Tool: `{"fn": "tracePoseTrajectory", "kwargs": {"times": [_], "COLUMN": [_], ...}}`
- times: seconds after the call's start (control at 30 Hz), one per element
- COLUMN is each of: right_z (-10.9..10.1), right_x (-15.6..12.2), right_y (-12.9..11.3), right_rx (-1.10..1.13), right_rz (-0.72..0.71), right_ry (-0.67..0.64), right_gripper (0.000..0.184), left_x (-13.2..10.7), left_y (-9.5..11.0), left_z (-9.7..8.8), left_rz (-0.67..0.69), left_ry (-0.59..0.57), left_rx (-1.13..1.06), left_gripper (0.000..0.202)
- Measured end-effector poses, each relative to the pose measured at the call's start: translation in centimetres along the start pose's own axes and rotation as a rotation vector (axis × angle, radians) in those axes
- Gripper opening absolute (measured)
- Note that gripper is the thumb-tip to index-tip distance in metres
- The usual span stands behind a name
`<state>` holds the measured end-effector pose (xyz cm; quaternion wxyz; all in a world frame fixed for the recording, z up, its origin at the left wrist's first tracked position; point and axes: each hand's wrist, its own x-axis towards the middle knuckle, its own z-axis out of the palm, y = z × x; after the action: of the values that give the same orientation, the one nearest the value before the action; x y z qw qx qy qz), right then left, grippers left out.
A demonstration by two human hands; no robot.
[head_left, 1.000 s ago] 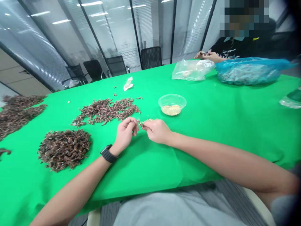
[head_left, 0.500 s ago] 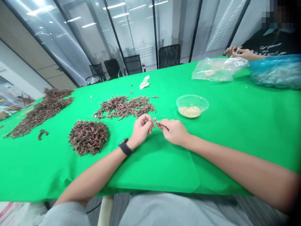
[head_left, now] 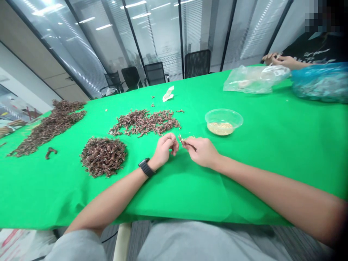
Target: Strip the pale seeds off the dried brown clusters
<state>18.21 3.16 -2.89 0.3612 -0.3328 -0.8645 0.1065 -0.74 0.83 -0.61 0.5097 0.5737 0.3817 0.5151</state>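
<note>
My right hand point(head_left: 202, 151) pinches a small, twisted, reddish-brown dried piece point(head_left: 182, 141) between thumb and fingers, its tip pointing towards my left hand. Just left of it, with a narrow gap, is my left hand point(head_left: 164, 149), its fingers curled in; whatever they may hold is hidden. Pale crumbs point(head_left: 191, 137) show at the upper edge of my right hand. Behind the hands lies a loose spread of similar brown pieces point(head_left: 146, 122). A rounder, taller heap of brown pieces point(head_left: 103, 156) sits beside my left forearm. Beyond my right hand stands a clear plastic bowl point(head_left: 224, 117) with pale bits in its bottom.
A long brown pile point(head_left: 51, 127) covers the table's left side, near one stray curved piece point(head_left: 51, 152). A crumpled white paper point(head_left: 168, 94) lies at the back. Far right are a clear bag point(head_left: 255, 79), a blue bag point(head_left: 320, 82) and another person's hands point(head_left: 282, 61).
The view has shifted slightly. My left fingers have curled in a little and moved slightly away from the brown piece; my right hand keeps its pinch on it.
</note>
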Motion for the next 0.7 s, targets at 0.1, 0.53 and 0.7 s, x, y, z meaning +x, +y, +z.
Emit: {"fn": "tracePoseTrajectory", "kwargs": {"times": [0.1, 0.53, 0.7], "right_z": [-0.12, -0.34, -0.35], "right_x": [-0.01, 0.05, 0.04], "right_y": [-0.12, -0.31, -0.33], "right_rx": [-0.004, 0.008, 0.024], "right_rz": [-0.001, 0.001, 0.004], "right_ry": [0.002, -0.014, -0.020], "right_gripper": [0.026, 0.025, 0.025], "left_x": [0.20, 0.44, 0.50], "left_y": [-0.14, 0.42, 0.41], "left_z": [-0.12, 0.24, 0.19], "left_rz": [-0.005, -0.011, 0.007], "left_ry": [0.011, 0.059, 0.079], "left_rx": [0.017, 0.012, 0.005], "left_gripper": [0.018, 0.012, 0.009]}}
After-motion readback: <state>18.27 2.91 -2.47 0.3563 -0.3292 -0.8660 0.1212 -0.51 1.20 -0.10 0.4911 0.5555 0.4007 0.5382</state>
